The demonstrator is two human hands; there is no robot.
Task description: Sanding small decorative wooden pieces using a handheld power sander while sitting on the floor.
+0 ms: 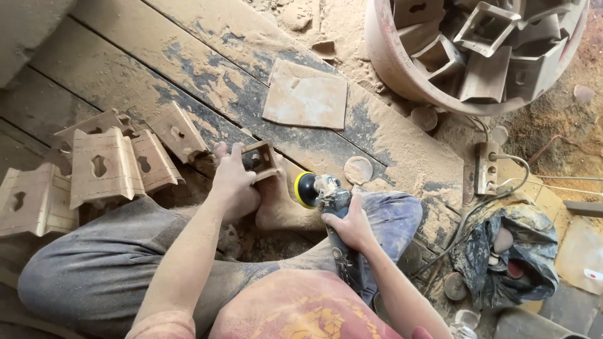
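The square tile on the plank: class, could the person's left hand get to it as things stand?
Probably not at once: the left hand grips a small wooden block. The square tile lies uncovered just beyond it.

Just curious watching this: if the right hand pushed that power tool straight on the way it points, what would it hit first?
Most likely the small wooden block that the left hand holds. The right hand aims the sander up and to the left, its yellow disc close to the block; whether they already touch is unclear.
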